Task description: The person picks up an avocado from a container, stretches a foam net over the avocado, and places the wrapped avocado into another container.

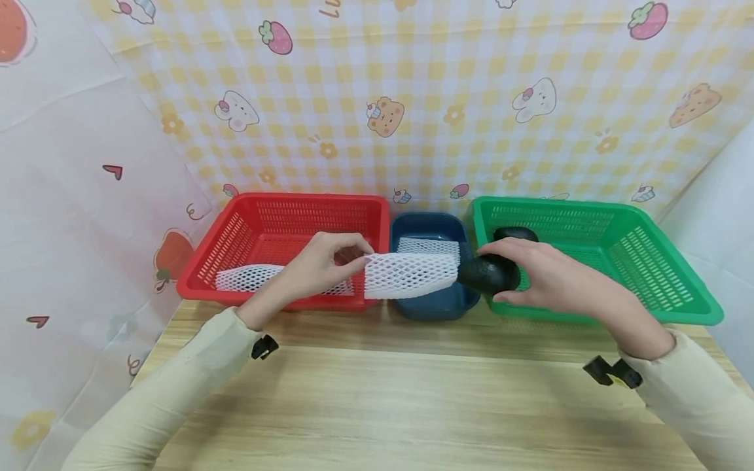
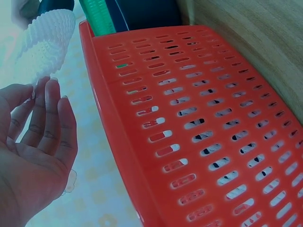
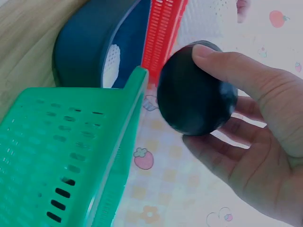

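Note:
My left hand pinches the near end of a white foam net sleeve, stretched sideways above the blue bin. In the left wrist view the sleeve hangs from thumb and fingertips. My right hand grips a dark avocado, its narrow end right at the sleeve's right-hand mouth. The right wrist view shows thumb and fingers round the avocado. Another foam net lies in the blue bin. A second avocado sits in the green basket, partly behind the right hand.
The red basket at the left holds a foam net with something dark in it, partly covered by the left arm. All three containers stand in a row on a wooden table, against a patterned cloth.

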`<action>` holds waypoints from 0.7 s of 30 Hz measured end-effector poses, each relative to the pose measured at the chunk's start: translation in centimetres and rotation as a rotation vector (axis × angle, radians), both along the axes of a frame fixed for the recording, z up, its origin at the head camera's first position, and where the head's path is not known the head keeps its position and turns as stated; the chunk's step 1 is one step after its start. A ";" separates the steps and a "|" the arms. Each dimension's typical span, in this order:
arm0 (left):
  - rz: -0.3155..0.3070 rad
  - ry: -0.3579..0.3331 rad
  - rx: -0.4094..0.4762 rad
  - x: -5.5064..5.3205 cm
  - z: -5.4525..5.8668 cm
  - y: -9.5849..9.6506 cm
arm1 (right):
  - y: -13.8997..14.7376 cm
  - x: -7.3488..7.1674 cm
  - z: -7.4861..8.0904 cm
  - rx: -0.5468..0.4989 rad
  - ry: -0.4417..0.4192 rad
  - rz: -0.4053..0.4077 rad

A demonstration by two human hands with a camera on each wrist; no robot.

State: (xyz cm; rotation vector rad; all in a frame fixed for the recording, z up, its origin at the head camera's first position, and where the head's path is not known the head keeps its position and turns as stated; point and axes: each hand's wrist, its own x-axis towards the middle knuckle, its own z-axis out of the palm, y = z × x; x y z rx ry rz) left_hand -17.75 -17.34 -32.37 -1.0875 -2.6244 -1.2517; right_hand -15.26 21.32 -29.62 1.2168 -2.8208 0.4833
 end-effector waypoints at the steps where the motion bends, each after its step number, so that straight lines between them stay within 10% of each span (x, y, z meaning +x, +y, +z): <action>1: -0.002 0.000 0.002 0.0 0.0 0.0 | 0.0 -0.1 -0.1 -0.011 0.007 0.005; 21: -0.016 -0.002 0.013 0.0 -0.2 0.5 | -1.9 -0.5 -1.1 -0.094 0.053 0.081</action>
